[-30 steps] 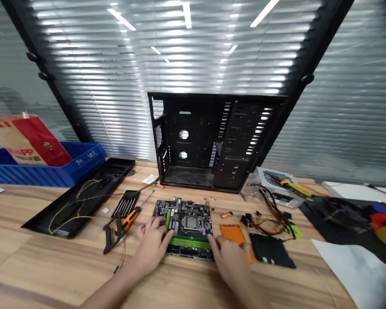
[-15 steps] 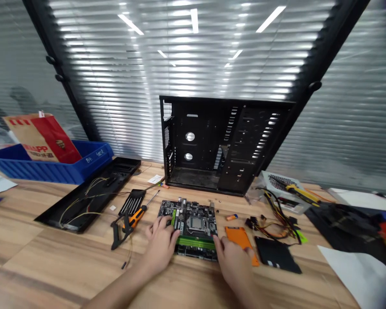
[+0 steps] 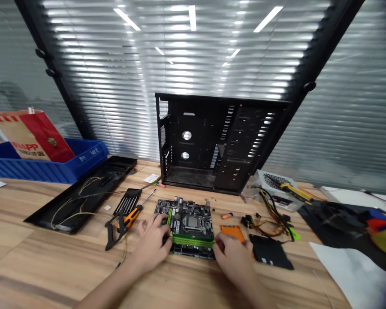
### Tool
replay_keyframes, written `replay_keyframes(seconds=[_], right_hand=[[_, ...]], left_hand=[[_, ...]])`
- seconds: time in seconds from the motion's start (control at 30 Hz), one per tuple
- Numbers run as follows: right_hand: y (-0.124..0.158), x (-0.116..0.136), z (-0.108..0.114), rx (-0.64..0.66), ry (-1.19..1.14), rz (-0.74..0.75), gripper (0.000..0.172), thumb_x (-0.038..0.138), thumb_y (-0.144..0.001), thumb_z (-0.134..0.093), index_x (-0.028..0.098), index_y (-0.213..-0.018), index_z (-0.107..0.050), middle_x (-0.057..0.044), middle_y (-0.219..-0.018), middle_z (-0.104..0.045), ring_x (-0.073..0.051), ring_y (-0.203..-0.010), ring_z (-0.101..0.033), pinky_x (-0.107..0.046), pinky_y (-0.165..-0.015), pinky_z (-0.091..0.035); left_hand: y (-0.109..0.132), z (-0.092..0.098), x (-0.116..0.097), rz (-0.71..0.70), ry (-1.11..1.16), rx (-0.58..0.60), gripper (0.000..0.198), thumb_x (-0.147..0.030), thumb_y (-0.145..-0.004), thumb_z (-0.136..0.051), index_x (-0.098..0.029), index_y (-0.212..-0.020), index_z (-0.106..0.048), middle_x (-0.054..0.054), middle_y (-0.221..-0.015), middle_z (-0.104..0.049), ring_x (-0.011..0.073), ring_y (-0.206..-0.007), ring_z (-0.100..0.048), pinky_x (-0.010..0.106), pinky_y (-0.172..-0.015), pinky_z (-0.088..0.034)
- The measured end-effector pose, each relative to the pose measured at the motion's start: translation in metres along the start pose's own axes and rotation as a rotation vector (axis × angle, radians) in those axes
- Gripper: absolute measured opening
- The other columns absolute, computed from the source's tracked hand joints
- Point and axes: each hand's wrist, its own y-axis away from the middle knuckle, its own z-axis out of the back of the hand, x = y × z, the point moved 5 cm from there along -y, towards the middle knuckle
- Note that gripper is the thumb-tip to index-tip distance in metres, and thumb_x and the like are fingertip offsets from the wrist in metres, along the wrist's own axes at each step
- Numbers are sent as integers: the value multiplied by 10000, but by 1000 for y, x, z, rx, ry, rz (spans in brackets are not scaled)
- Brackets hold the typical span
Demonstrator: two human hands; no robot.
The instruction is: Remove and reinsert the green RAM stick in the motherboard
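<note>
Black steel PC case (image 3: 212, 141), side panel off, upright on light-wood desk (image 3: 28, 251), bare interior toward camera. Blue plastic parts bin (image 3: 51, 171) far left, lettering unreadable. Black-and-green mobo (image 3: 185, 216) flat in front of case, within easy reach. Left hand (image 3: 151, 244), right hand (image 3: 233, 257) curled, fingers down at either end of green RAM stick (image 3: 193, 241); pinching or pressing, can't tell. Orange-handled screwdriver (image 3: 130, 217) just left, handy.

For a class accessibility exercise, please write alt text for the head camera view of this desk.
The left hand and right hand rest at either end of the green memory slots on a motherboard lying on a wooden desk. Behind it stands an open black computer case, with an orange-handled screwdriver to the left and power cables to the right.
</note>
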Motion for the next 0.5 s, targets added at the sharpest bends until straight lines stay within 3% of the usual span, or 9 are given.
replay_keyframes(seconds=[0.27, 0.5], right_hand=[[2, 4, -3, 19, 38, 45, 270, 138, -898, -374, 215, -869, -631, -50, -963, -706, -223, -967, -617, -391, -855, -235], [2, 3, -3, 61, 54, 43, 305, 90, -904, -346, 213, -931, -623, -45, -952, -710, -231, -978, -626, -384, -840, -231]], left_hand=[[-1, -4, 1, -16, 46, 8, 176, -188, -805, -445, -206, -775, -618, 83, -1287, -520, 313, -1259, -383, 572, -984, -265], [-1, -6, 2, -1, 73, 38, 172, -157, -806, -429, -205, -780, -592, 64, -1321, -509, 298, -1266, -379, 568, -984, -251]])
